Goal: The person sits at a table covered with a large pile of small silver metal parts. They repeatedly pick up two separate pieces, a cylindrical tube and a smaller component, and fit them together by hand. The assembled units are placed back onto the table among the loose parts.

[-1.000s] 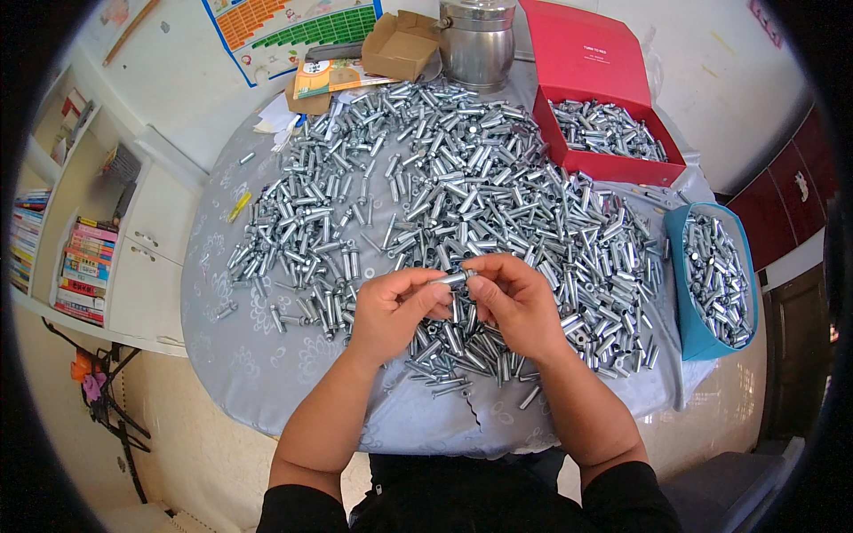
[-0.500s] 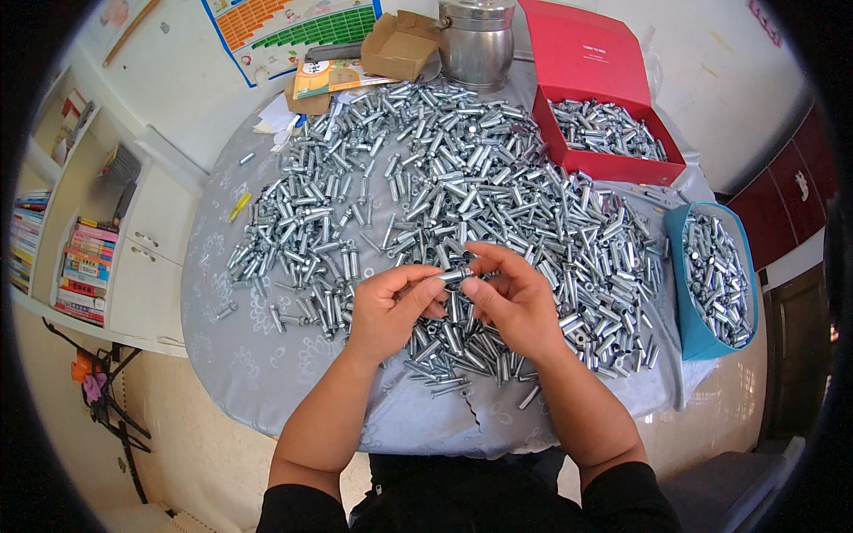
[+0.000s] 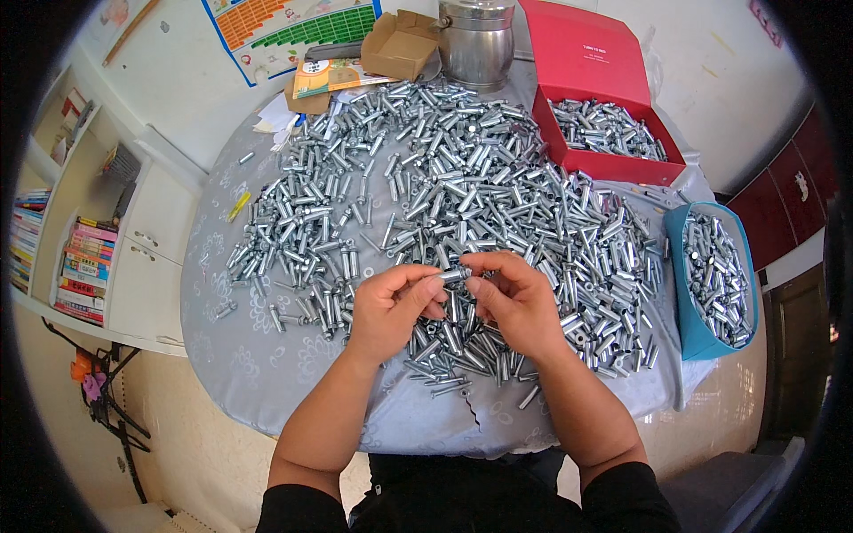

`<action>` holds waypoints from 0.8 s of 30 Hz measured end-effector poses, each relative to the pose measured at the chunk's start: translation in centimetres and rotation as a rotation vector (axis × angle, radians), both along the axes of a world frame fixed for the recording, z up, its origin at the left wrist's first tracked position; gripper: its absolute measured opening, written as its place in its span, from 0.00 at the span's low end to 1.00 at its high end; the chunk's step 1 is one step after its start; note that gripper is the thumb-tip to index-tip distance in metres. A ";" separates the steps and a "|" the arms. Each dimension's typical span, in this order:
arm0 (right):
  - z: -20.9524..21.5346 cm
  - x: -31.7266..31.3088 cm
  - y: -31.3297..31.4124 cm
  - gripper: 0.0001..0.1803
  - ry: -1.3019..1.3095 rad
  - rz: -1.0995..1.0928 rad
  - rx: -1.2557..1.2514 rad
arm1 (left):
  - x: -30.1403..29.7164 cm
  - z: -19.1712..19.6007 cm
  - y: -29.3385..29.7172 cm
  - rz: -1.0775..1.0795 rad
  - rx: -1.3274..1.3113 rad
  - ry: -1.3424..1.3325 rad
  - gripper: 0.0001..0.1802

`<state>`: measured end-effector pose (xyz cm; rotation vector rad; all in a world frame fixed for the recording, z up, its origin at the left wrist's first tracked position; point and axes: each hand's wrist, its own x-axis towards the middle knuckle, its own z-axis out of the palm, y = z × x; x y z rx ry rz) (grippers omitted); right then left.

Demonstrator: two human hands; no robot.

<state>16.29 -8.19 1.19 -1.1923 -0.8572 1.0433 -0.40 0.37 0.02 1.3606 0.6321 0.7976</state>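
Note:
Between my hands, over the near middle of the pile, is a silvery metal expansion bolt point(image 3: 454, 276), held roughly level. My left hand point(image 3: 391, 306) pinches its left end between thumb and forefinger. At the other end, the thumb and fingers of my right hand point(image 3: 517, 302) close around the tip, where a small nut or washer may sit, too small to tell. Beneath and beyond both hands spreads a big heap of loose expansion bolts point(image 3: 471, 191), with sleeves and threaded rods lying every way.
More bolts fill an open red box point(image 3: 613, 166) at the back right and a teal fabric bin point(image 3: 702, 346) at the right edge. A steel pot point(image 3: 477, 49), a small cardboard box point(image 3: 400, 46) and papers stand at the back. A yellow pen-like object point(image 3: 238, 207) lies left on the grey tablecloth point(image 3: 235, 355).
My right hand's fingers have shifted and curled slightly at the bolt's right end. My left hand keeps its pinch in the same place.

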 end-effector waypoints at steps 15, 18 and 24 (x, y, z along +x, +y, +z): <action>0.0 0.3 0.1 0.11 0.025 0.031 -0.090 | -0.2 -0.1 0.1 0.044 -0.010 0.002 0.11; 0.0 0.2 0.0 0.12 0.012 0.017 -0.035 | -0.1 0.1 0.1 0.051 -0.046 0.000 0.11; -0.3 0.4 0.0 0.12 0.036 0.063 -0.061 | -0.1 0.1 0.0 0.029 -0.006 0.013 0.11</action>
